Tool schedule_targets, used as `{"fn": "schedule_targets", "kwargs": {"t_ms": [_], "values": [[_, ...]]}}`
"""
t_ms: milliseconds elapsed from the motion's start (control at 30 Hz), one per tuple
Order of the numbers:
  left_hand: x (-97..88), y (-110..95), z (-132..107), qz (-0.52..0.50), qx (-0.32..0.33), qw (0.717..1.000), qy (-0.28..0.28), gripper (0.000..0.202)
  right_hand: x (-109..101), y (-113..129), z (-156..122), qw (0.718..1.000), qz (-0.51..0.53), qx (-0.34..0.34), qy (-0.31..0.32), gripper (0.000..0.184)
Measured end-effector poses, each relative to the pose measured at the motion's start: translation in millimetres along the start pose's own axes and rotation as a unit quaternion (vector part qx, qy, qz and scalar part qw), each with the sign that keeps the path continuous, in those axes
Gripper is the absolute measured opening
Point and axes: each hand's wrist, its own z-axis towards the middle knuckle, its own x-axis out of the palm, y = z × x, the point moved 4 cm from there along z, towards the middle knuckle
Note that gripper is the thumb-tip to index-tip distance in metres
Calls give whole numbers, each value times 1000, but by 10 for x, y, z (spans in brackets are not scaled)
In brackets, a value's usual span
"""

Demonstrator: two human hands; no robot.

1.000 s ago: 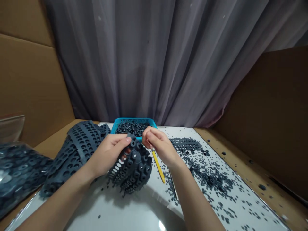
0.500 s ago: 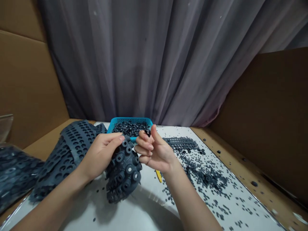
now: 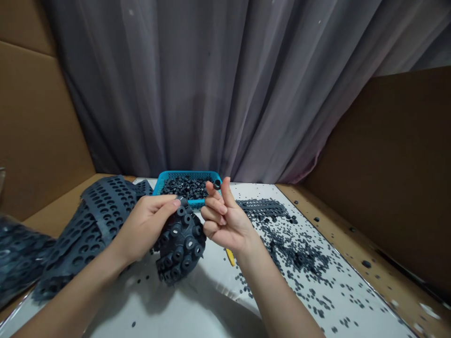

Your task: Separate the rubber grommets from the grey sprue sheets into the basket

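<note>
Thumb and fingers of my left hand (image 3: 146,225) grip the upper edge of a dark rubber sheet (image 3: 181,244), which curls downward and is studded with round, holed knobs. My right hand (image 3: 227,216) is raised just right of the sheet, other fingers curled. Between its thumb and index finger sits a small black rubber ring (image 3: 217,184). Behind the hands stands a blue plastic basket (image 3: 158,185) holding many small black rubber pieces (image 3: 188,187).
Perforated rubber sheets (image 3: 105,202) are heaped at left beside a clear bag of dark pieces (image 3: 21,263). A punched strip (image 3: 264,208), a yellow-handled tool (image 3: 230,257) and scattered black bits (image 3: 303,256) lie on the white table (image 3: 197,310). Cardboard walls (image 3: 394,141) flank it.
My right hand's index finger has lifted and straightened, raising the small ring in front of the basket's right edge. My left hand keeps its grip; the sheet's lower end has swung up slightly.
</note>
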Motion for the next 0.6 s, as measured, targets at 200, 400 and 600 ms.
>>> {"fn": "schedule_targets", "kwargs": {"t_ms": [200, 400, 600], "values": [[37, 36, 10, 20, -1, 1000, 15, 40, -21, 16, 11, 983, -170, -63, -28, 25], [57, 12, -9, 43, 23, 999, 9, 40, 85, 17, -110, 795, -563, -214, -69, 17], [138, -30, -36, 68, 67, 995, 1, 40, 148, -72, -149, 613, -754, -225, -71, 25]]}}
